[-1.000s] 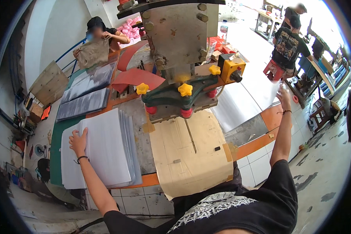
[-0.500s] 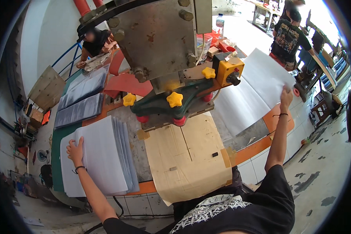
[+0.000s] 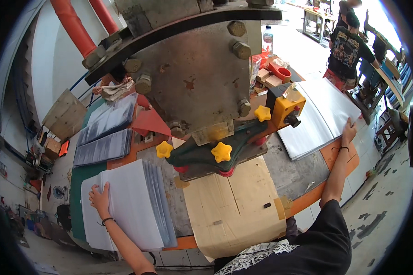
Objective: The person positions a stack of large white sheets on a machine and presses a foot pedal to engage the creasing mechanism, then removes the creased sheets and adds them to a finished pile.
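My left hand [image 3: 99,199] lies spread on top of a thick stack of white sheets [image 3: 129,201], whose greyish right edges fan out in layers. At the right, my right hand [image 3: 348,133] pinches the near right corner of a large white sheet [image 3: 328,110]. That sheet lies nearly flat over a pile at the right end of the bench. Between the two stacks, a tan board [image 3: 234,201] with a slit, a small dark block and tape at its corners sits under the head of a press [image 3: 197,78]. Yellow star knobs [image 3: 221,152] stand on the press's green bracket.
A yellow control box [image 3: 289,107] with a black knob juts beside the right pile. Dark plastic-looking bundles [image 3: 103,147] lie at the back left. Red rings [image 3: 280,72] and a water bottle [image 3: 268,39] stand behind. Other people [image 3: 348,48] are at the far right.
My right hand has lowered the large white sheet, which now lies flatter on the right pile. My left hand stays on its stack. The whole view has shifted.
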### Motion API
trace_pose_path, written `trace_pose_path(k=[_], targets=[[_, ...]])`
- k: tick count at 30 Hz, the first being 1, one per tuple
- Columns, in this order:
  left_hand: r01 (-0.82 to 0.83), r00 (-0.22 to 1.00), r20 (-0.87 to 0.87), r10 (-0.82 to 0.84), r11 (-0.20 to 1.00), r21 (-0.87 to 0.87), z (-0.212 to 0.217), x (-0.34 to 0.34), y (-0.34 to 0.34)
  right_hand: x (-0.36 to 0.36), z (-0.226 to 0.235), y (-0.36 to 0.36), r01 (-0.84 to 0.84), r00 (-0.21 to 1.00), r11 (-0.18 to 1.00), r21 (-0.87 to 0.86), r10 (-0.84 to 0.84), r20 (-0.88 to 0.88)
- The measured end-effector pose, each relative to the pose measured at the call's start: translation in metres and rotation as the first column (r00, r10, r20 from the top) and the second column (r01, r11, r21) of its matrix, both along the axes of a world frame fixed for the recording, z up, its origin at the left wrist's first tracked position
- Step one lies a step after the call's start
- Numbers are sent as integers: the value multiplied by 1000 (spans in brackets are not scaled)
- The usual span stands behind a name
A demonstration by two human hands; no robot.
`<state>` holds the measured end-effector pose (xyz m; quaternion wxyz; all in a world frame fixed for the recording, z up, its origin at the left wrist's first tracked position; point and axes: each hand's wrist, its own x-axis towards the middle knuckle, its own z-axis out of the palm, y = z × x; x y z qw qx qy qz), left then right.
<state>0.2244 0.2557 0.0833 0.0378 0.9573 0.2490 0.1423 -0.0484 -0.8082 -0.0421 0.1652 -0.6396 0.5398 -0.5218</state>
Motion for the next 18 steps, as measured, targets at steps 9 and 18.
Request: trace_pose_path(k=[9, 18], targets=[[9, 1000, 20, -9, 1000, -6, 2, -2, -2, 0, 4, 12, 159, 943, 938, 307, -52, -329], [-5, 1000, 0, 5, 1000, -22, 10, -9, -5, 18, 18, 91, 151, 783, 962, 229, 25, -622]])
